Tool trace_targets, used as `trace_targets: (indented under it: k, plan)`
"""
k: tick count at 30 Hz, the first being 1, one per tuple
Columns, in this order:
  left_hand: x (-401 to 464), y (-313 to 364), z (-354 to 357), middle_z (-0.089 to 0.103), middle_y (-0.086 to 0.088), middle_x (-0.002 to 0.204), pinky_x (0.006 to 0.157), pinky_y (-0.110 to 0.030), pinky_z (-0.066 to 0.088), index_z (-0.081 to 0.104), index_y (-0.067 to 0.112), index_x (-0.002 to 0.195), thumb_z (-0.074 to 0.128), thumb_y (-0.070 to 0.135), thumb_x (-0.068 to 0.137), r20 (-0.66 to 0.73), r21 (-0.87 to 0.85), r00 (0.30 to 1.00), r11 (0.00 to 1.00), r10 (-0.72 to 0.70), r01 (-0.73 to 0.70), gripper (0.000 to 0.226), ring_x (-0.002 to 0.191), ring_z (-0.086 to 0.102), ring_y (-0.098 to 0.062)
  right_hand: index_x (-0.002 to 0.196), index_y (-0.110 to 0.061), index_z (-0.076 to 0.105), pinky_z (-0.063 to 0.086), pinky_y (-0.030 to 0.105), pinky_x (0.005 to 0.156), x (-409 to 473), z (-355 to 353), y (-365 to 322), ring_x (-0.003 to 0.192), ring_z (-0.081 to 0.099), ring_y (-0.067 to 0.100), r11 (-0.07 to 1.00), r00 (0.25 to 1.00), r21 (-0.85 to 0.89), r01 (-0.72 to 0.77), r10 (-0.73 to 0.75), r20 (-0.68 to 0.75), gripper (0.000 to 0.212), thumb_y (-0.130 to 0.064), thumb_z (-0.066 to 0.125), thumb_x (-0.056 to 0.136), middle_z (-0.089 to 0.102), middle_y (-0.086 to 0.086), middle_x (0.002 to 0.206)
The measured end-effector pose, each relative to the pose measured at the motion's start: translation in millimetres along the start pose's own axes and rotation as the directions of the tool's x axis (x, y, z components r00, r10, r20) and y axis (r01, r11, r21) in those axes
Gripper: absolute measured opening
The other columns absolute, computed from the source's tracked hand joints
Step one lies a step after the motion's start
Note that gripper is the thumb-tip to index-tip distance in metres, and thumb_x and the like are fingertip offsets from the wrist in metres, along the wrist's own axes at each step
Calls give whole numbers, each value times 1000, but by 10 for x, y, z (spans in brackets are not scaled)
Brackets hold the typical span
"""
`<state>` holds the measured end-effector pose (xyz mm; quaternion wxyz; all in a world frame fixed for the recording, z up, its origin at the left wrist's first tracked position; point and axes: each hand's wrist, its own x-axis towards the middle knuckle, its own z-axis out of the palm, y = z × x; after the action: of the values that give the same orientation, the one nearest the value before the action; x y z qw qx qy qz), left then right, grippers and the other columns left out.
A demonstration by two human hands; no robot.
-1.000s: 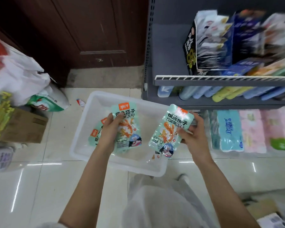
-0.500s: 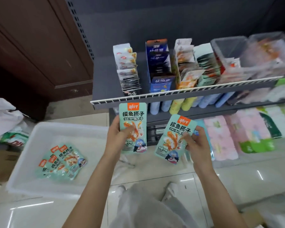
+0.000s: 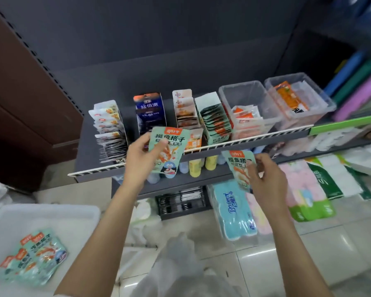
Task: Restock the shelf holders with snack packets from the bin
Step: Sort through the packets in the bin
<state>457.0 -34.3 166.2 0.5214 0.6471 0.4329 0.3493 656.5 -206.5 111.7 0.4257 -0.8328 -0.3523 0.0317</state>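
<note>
The shelf [image 3: 244, 142], dark grey with a white slotted front rail, runs across the middle of the view. On it stand, left to right, card holders [image 3: 110, 129] filled with upright packets and two clear tubs [image 3: 247, 103] holding a few orange-marked sachets. The fourth holder [image 3: 215, 123] carries green packets of the same colouring as those in hand. The white bin [image 3: 51, 215] sits on the tiled floor at lower left, well apart from the shelf; several green snack packets [image 3: 33, 257] lie overlapped in its near corner. Wrapped tissue packs [image 3: 234, 213] stand on the floor under the lower shelf.

Left hand [image 3: 140, 161]: raised in front of the rail, thumb across the face of one green packet [image 3: 168, 151], fingers behind it, packet upright and overlapping the third holder. Right hand [image 3: 266, 179]: lower and to the right, below the rail, pinching a second green packet [image 3: 238, 161] by its lower half (print partly blurred); that packet tilts leftward.
</note>
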Motion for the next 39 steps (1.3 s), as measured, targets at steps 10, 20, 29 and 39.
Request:
trace_targets:
  k: [10,20,29,39]
  plan:
    - [1928,206,982,67,5,95,80,-33,53,70,15,103,61,30,91,-102,194,928,922,358,-334,21,88,64,-13,95,-31,50,51,39,64,1234,-26,77,71,63,21,828,967,534,-169,243,-70,24,-12,62,86,62,-12,74]
    - [2439,-352,1337,70,7,76,91,-33,33,68,27,88,68,26,82,206,710,882,556,423,-432,6,78,66,-15,93,-23,50,55,26,61,2075,181,-119,79,69,10,771,968,617,-156,244,-59,20,-5,60,90,68,0,93]
    - [2653,-267,1130,69,7,74,92,-35,32,71,29,100,63,32,88,353,674,865,544,356,-499,14,86,63,-16,93,-11,53,56,42,78,2505,622,-233,88,65,12,885,947,416,209,-290,141,14,2,56,91,63,-9,88]
    - [2722,-242,1132,72,8,77,84,-28,22,68,37,107,56,38,93,515,646,798,470,312,-601,19,85,61,-10,96,-11,62,47,34,67,2681,1101,-165,73,57,20,860,809,-86,503,-433,399,13,-4,58,86,64,-1,79]
